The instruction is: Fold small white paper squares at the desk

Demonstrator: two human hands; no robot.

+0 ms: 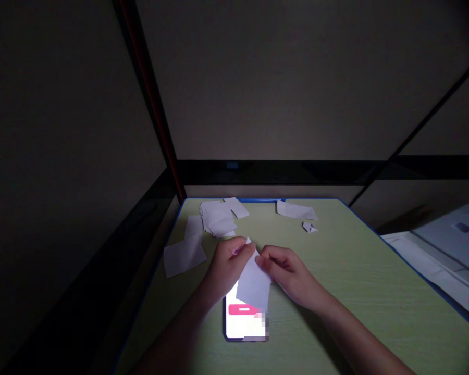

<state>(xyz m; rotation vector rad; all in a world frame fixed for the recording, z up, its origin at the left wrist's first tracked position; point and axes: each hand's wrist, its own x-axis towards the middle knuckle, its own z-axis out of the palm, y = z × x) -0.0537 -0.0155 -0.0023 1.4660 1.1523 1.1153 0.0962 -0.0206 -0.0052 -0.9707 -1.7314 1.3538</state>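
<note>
A small white piece of paper (254,284) is held between both hands above a lit phone (244,328). My left hand (229,260) pinches its upper left edge, with the thumb on top. On the paper's right edge, my right hand (285,268) is closed with thumb against fingers. A pointed corner of the paper sticks up between the hands. The phone lies flat on the table beneath, its bright screen showing a pink bar; the paper and hands hide its upper part.
The light green table (359,281) has a blue rim. A pile of paper pieces (217,216) lies at the back left, with loose sheets (183,255) nearer. A paper strip (297,210) and a crumpled scrap (309,227) lie at the back right. Walls rise behind and left.
</note>
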